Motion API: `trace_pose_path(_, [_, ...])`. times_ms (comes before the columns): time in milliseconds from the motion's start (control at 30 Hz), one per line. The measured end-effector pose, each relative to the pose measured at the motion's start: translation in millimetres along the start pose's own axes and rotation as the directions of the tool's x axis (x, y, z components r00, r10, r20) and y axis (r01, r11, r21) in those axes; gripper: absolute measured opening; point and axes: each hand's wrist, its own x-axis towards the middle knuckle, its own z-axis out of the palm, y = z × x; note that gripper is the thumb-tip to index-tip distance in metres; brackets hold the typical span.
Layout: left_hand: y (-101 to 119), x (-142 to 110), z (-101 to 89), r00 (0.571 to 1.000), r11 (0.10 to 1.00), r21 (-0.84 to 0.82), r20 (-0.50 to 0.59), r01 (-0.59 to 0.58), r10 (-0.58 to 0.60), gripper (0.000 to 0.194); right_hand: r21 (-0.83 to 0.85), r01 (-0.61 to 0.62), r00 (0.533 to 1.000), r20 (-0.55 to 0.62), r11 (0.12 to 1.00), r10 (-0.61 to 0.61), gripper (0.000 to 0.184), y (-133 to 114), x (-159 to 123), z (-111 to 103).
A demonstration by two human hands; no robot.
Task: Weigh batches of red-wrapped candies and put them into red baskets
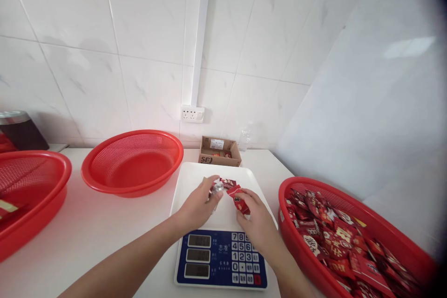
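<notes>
My left hand (199, 202) is closed on a crinkled, shiny silver-and-clear wrapper (217, 187), above the white pan of a digital scale (192, 177). To its right, my right hand (256, 214) pinches a small red snack packet (240, 200) between thumb and fingers. Just behind both hands, a dark red packet (228, 183) shows over the pan; whether it lies there or touches the left hand I cannot tell. The scale's blue keypad panel (223, 260) faces me, its display digits too faint to read.
A red basket (289, 186) heaped with red snack packets (335, 237) stands at the right. Another red basket (132, 188) sits at the back left, and a third (63, 172) at the left edge. Behind the scale are a cardboard box (226, 162) and a wall socket (193, 114).
</notes>
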Motion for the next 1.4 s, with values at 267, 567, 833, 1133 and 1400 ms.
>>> trace_pose_path(267, [21, -22, 5.0, 0.961, 0.586, -0.761, 0.222, 0.278, -0.168, 0.049, 0.284, 0.127, 0.989, 0.03, 0.95, -0.142, 0.042, -46, -17, 2])
trace_pose_path(567, [10, -22, -70.6, 0.965, 0.88, -0.47, -0.193, 0.07, -0.179, 0.05, 0.234, 0.052, 0.978, 0.186, 0.971, -0.097, 0.04, -36, 10, -12])
trace_pose_path(833, [-27, 5, -153.5, 0.925, 0.656, 0.733, -0.353, 0.181, 0.139, 0.054, -0.28, 0.129, 0.94, 0.34, 0.951, -0.028, 0.044, -3, 51, -4])
trace_pose_path(1133, [-15, 36, -42.8, 0.931, 0.635, 0.683, 0.306, -0.36, 0.199, 0.036, -0.318, 0.151, 0.937, 0.348, 0.936, -0.033, 0.04, -4, 58, 13])
trace_pose_path(1400, [-21, 50, -14.9, 0.948, 0.763, 0.583, 0.293, -0.281, 0.125, 0.049, -0.311, -0.007, 0.97, 0.228, 0.951, 0.082, 0.042, 0, 41, 3])
